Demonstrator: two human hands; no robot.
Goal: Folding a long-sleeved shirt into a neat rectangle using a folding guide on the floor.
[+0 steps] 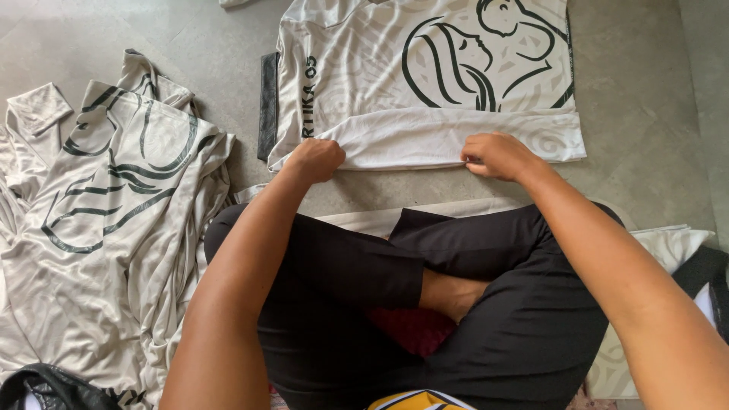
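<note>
A white shirt (425, 76) with dark line drawings lies flat on the grey floor in front of me, its lower part folded up into a plain band. My left hand (315, 159) pinches the near edge of that fold at its left end. My right hand (497, 156) grips the same edge further right. Both arms reach forward over my crossed legs in black trousers (364, 273).
A heap of similar white printed shirts (106, 220) lies crumpled on the floor to my left. More white cloth (668, 247) sits under my right leg. A dark bag (53, 387) shows at the bottom left corner. Bare concrete floor (645, 91) lies right of the shirt.
</note>
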